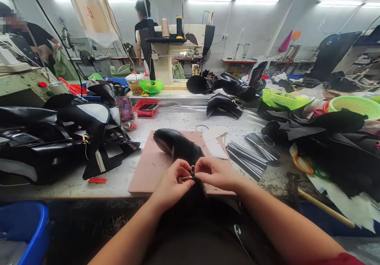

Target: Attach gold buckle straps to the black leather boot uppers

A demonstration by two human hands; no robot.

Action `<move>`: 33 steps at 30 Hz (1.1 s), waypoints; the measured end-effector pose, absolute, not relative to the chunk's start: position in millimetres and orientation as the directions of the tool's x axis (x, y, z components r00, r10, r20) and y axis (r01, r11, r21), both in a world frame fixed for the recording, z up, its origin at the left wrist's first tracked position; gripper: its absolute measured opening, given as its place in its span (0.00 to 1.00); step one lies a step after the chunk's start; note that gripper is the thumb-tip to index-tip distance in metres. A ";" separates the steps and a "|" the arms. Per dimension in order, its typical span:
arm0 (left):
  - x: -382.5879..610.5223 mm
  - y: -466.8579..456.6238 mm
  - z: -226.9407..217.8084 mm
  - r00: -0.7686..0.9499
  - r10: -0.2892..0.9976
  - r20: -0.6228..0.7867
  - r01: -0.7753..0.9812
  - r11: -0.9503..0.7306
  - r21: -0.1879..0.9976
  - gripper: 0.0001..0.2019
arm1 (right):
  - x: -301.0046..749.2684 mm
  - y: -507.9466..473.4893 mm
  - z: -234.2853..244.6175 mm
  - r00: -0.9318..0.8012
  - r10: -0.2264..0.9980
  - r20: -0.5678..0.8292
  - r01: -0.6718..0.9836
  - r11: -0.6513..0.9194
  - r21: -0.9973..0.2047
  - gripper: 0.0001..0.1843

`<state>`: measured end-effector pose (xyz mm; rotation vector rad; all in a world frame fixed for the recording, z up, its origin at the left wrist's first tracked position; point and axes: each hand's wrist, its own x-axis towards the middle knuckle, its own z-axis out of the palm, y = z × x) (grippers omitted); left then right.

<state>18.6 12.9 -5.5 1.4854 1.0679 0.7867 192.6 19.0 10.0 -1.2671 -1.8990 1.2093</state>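
A black leather boot upper (178, 143) lies on a pinkish board (144, 172), its near end running toward my body. Over its near part, both hands meet at a small gold buckle (192, 170). My left hand (175, 181) pinches the buckle from the left, with more gold metal showing between the fingers. From the right, my right hand (216, 174) has thumb and forefinger closed at the same spot, on what looks like a thin black strap. The fingertips hide how strap and buckle fit together.
Black boot parts (26, 126) pile up at left; dark leather pieces (329, 150) at right. Striped strips (247, 158) and white cards (214, 142) lie beside the board. A hammer (323, 207) rests near the right edge. Behind stands a sewing machine (166, 61); two people are beyond.
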 end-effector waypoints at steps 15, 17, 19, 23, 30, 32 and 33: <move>13.7 6.0 -3.0 0.468 0.884 0.014 0.346 -0.198 0.917 0.17 | 184.8 33.1 19.6 -0.486 0.846 -0.219 0.434 0.016 -0.901 0.06; 12.6 6.2 -4.4 0.456 0.890 0.011 0.340 -0.186 0.922 0.17 | 183.4 26.7 19.3 -0.478 0.866 -0.145 0.526 0.151 -0.837 0.06; 12.5 6.8 -4.4 0.447 0.895 0.015 0.307 -0.169 0.937 0.20 | 179.7 16.3 18.5 -0.480 0.874 0.069 0.615 0.391 -0.685 0.07; 16.5 6.2 -2.6 0.443 0.893 0.074 0.232 -0.194 0.953 0.25 | 169.2 3.2 12.1 -0.535 0.710 0.458 0.586 0.702 -0.405 0.10; 18.4 7.2 -3.6 0.391 0.920 0.005 0.152 -0.070 0.986 0.26 | 176.7 24.1 6.2 -0.269 0.961 0.068 0.234 0.134 -0.963 0.05; 16.7 8.6 -4.8 0.403 0.915 -0.020 0.137 -0.039 0.990 0.28 | 184.0 25.6 11.6 -0.383 0.923 -0.025 0.185 0.050 -0.981 0.08; 16.0 9.2 -5.7 0.416 0.909 -0.030 0.130 -0.026 0.991 0.28 | 187.1 24.6 15.5 -0.421 0.906 -0.040 0.229 0.064 -0.971 0.07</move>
